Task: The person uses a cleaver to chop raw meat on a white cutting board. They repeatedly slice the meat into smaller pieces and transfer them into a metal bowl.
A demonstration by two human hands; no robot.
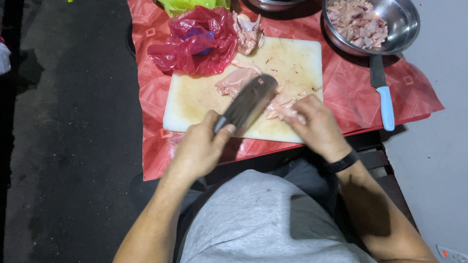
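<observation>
Most of the chicken looks done already: the steel bowl (407,22) at the table's far right corner is heaped with cut pieces. On the white cutting board (195,104), 2 bigger raw pieces (236,80) wait uncut. Left hand (197,148) is wrapped around the cleaver (249,102); right hand (319,126) pins meat near the board's front right edge.

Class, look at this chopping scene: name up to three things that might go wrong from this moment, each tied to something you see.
1. The left hand swings a cleaver close to the right hand, which pins raw chicken; fingers may be struck.
2. The cutting board looks wet, so meat may slip.
3. The blue-handled knife lies near the table edge and might get knocked off.
</observation>
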